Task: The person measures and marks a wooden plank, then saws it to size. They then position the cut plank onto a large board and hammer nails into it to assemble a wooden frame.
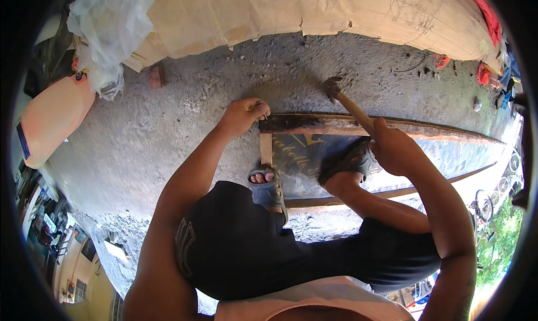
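My right hand [395, 148] grips the wooden handle of a claw hammer [353, 108], its dark head raised just beyond the far edge of a wooden frame. At the frame's far left corner, my left hand [245, 116] is closed in a pinch on a small nail [266, 117], which is barely visible between the fingertips. A long dark wooden strip [319, 122] forms the frame's far side, and a paler short strip [265, 147] its left end. Inside the frame lies a dark panel [300, 156] with gold lettering. My sandalled feet rest on the short strip and the panel.
Rough grey concrete floor [185, 99] surrounds the frame. Beyond it lie large cardboard sheets [252, 13], a clear plastic bag [115, 29] and a small reddish block [156, 77]. An orange-pink panel [59, 119] is at the left; bicycles [483, 206] stand at the right.
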Action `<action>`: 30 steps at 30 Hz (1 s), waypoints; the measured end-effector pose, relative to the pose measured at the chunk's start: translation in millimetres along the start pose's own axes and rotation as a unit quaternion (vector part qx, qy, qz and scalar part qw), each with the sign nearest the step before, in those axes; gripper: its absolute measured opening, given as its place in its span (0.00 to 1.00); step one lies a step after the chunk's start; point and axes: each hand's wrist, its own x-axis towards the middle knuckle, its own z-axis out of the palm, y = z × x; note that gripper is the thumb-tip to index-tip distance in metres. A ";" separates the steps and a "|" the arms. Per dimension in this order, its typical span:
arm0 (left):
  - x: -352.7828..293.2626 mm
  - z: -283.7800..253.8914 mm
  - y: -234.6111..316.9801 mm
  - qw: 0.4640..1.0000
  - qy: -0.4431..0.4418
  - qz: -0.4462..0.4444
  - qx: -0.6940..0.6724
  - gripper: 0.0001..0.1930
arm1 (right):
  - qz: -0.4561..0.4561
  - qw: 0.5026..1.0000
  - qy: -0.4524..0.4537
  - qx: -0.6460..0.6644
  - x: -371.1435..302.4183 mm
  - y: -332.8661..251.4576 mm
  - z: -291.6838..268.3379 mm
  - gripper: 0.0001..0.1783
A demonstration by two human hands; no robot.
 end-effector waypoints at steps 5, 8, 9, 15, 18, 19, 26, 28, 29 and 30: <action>5.4 6.8 0.7 0.999 0.013 -0.003 0.050 0.17 | 0.010 1.000 -0.009 -0.012 1.2 -1.3 2.6 0.21; 5.9 9.1 7.0 0.997 0.017 -0.012 0.070 0.17 | 0.014 1.000 -0.004 -0.008 -1.0 -2.9 2.0 0.20; 4.9 9.0 8.1 0.996 0.020 -0.014 0.080 0.18 | 0.009 1.000 0.001 -0.010 -1.0 -1.2 5.2 0.20; 1.5 10.3 8.5 0.995 0.039 -0.005 0.087 0.17 | 0.007 1.000 0.004 -0.013 -0.7 0.1 7.0 0.21; 1.0 10.9 5.5 0.995 0.049 0.002 0.088 0.17 | -0.009 1.000 0.013 -0.006 6.5 8.1 10.8 0.22; 0.7 11.2 2.9 0.995 0.052 0.005 0.088 0.17 | -0.016 1.000 0.017 -0.003 10.6 10.5 12.8 0.22; -4.7 20.1 4.7 0.992 0.066 0.014 0.109 0.16 | -0.043 0.993 0.065 0.087 54.9 18.7 34.0 0.24; -7.1 22.5 3.0 0.990 0.079 0.024 0.110 0.15 | -0.033 0.987 0.086 0.130 67.5 4.3 36.9 0.24; -8.6 23.3 2.3 0.987 0.082 0.025 0.138 0.14 | -0.033 0.985 0.089 0.147 67.3 -0.9 38.5 0.24; -10.7 23.5 0.1 0.982 0.087 0.025 0.165 0.14 | -0.035 0.982 0.091 0.164 65.8 -11.4 38.9 0.24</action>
